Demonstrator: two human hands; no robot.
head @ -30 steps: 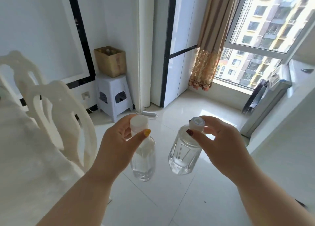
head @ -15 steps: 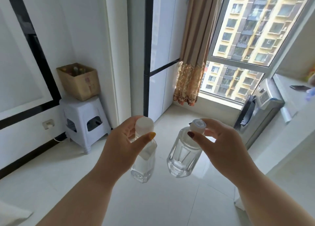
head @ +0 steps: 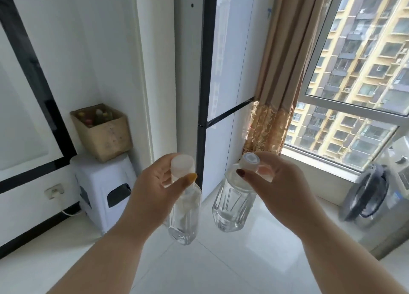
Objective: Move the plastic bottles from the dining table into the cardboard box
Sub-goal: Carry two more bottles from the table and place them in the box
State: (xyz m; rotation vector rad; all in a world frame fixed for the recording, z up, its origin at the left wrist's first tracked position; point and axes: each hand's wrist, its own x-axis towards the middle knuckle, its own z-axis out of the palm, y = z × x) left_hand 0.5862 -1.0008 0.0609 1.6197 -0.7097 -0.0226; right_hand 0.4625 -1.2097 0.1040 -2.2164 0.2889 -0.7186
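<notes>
My left hand [head: 152, 191] grips a slim clear plastic bottle [head: 184, 218] by its neck, just under a white cap; the bottle hangs upright over the floor. A wider, faceted clear bottle [head: 232, 207] hangs the same way from my right hand [head: 281, 189], fingers pinched around its capped neck. The two bottles are side by side, a little apart. The open cardboard box [head: 106, 136] stands on a white plastic stool [head: 104, 187] in the left corner, well beyond both hands, with several bottles showing inside it. The dining table is out of view.
A white pillar and a black-framed white cabinet [head: 221, 94] rise straight ahead. A tan curtain [head: 274, 90] hangs beside a large window at right. A grey appliance [head: 371, 203] sits on the floor at far right. White tiled floor lies between me and the stool.
The view has moved forward and swung left-to-right past the chairs; the box and stool now look larger and nearer. Both hands hold their bottles in the same pose.
</notes>
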